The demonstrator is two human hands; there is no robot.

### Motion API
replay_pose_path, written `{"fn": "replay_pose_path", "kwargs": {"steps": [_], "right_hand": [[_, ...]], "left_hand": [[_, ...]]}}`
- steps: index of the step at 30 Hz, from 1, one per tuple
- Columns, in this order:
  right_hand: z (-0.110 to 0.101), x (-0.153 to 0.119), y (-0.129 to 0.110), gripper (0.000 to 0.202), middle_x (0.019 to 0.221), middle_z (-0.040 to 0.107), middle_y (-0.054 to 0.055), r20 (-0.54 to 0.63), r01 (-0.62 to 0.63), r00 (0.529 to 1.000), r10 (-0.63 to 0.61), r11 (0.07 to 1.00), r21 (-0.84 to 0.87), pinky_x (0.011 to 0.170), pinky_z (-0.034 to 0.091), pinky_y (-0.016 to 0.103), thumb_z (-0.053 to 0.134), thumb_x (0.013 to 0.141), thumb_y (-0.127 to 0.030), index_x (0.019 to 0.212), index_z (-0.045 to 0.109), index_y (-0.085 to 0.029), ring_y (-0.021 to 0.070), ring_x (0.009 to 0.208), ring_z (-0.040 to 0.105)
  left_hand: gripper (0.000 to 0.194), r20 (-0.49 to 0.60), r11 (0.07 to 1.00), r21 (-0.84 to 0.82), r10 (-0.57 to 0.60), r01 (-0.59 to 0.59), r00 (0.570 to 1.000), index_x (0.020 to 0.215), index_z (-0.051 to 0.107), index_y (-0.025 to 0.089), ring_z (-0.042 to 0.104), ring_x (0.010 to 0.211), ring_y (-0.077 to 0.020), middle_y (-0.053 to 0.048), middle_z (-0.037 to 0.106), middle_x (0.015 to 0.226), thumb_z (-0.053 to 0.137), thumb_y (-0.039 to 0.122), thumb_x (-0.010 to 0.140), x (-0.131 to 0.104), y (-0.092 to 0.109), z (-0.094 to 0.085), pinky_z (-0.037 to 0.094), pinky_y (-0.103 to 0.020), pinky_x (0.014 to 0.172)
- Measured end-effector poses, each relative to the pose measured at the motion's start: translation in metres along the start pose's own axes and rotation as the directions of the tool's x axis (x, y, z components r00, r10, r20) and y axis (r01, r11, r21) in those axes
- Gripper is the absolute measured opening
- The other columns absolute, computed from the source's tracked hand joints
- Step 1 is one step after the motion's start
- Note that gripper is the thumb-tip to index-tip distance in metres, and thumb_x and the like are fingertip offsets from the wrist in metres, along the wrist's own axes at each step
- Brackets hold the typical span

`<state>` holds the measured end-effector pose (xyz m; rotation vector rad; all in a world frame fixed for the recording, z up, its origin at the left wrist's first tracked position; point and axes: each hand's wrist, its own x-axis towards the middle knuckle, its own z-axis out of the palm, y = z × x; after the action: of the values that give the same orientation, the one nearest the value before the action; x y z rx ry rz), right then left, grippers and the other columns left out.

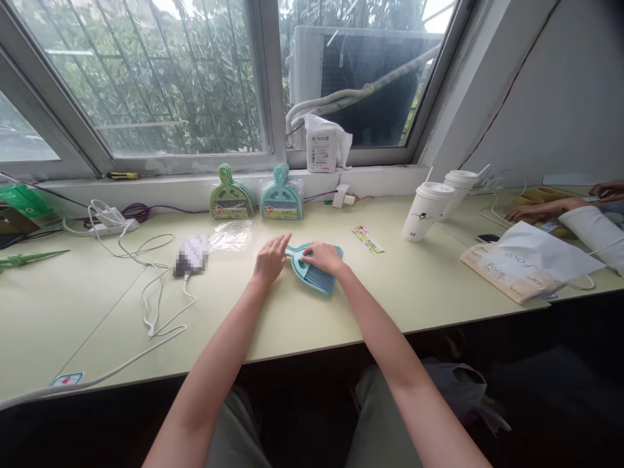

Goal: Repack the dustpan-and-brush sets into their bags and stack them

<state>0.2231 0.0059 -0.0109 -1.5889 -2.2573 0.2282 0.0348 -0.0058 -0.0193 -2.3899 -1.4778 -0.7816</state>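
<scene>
Centrally in the head view, a blue-green dustpan and brush set (319, 279) lies on a pale yellow-green tabletop (302, 325), between the window wall at the back and the front edge. Its handle points left; its broad end, with blue bristles, faces right and angles toward the wearer.

The person's left hand (270, 261) is at the handle, fingers partly extended and aimed up and to the right; whether they close on it cannot be told. The right hand (324, 257) reaches over the set from the right, thumb beside an opening near the handle, fingers bent down on top; whether they grip cannot be made out.

A broad strip of tabletop runs from the set to the front edge, which both forearms cross. Left of the left hand, the surface stretches to a pixel-blurred item (191, 255) and a looping white cable (160, 299).

Behind the hands, toward the left, lies a clear plastic wrapper (231, 235). Beyond it, a green packaged set (231, 201) and a blue-green packaged set (281, 198) stand against the wall.

To the right, a printed card (368, 239) lies flat, with two lidded cups (422, 214) farther along. A tissue pack (502, 266) sits near the front edge; well apart, at far right, is another person's hand (541, 211).
</scene>
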Motion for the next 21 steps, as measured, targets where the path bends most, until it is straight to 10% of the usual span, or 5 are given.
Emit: {"fn": "replay_pose_path", "kwargs": {"steps": [2,5,10,14,21], "right_hand": [[0.001,0.001,-0.001,0.030,0.097,0.068,0.006,-0.053,-0.053,0.997,0.053,0.999,-0.001,0.074,0.042,0.030,0.061,0.081,-0.051,0.083,0.072,-0.023,0.0217,0.088,0.063],[0.002,0.002,-0.001,0.030,0.095,0.068,0.008,-0.202,-0.195,0.958,0.202,0.979,0.054,0.072,0.043,0.029,0.060,0.082,-0.049,0.079,0.070,-0.021,0.0208,0.085,0.064],[-0.003,0.000,-0.004,0.031,0.098,0.067,0.008,-0.429,-0.254,0.843,0.325,0.943,0.216,0.072,0.044,0.028,0.054,0.087,-0.049,0.087,0.068,-0.021,0.0195,0.087,0.063],[-0.006,0.001,-0.006,0.030,0.095,0.068,0.005,-0.442,-0.169,0.855,0.270,0.952,0.253,0.071,0.044,0.027,0.050,0.089,-0.048,0.087,0.069,-0.024,0.0181,0.085,0.063],[-0.005,-0.002,0.063,0.037,0.129,0.057,0.016,-0.506,-0.545,0.670,0.543,0.823,0.161,0.098,0.033,0.048,0.042,0.091,-0.032,0.120,0.061,-0.020,0.0303,0.124,0.045]], "left_hand": [[0.050,-0.076,0.977,-0.070,-0.209,0.203,0.975,0.134,0.044,0.017,0.051,0.117,-0.0283,-0.016,0.059,0.121,0.050,0.021,0.084,0.001,0.000,-0.003,0.045,-0.036,0.089],[0.049,0.106,0.835,-0.243,-0.482,0.493,0.870,0.127,0.049,0.015,0.058,0.106,-0.0300,-0.015,0.066,0.106,0.049,0.042,0.086,0.005,0.000,-0.004,0.046,-0.037,0.083],[0.041,0.427,0.526,-0.694,-0.248,0.491,0.869,0.090,0.063,0.018,0.061,0.094,-0.0240,-0.007,0.067,0.095,0.045,0.055,0.083,0.010,0.014,0.003,0.047,-0.032,0.079],[0.037,0.519,0.187,-0.809,-0.214,0.557,0.827,0.093,0.060,0.018,0.061,0.083,-0.0195,-0.005,0.065,0.088,0.061,0.049,0.073,0.009,0.021,0.003,0.048,-0.028,0.072],[0.019,0.666,-0.140,-0.718,-0.423,0.682,0.614,0.091,0.058,0.019,0.065,0.080,-0.0194,-0.008,0.065,0.087,0.054,0.031,0.076,0.008,-0.020,0.006,0.053,-0.030,0.070]]}}
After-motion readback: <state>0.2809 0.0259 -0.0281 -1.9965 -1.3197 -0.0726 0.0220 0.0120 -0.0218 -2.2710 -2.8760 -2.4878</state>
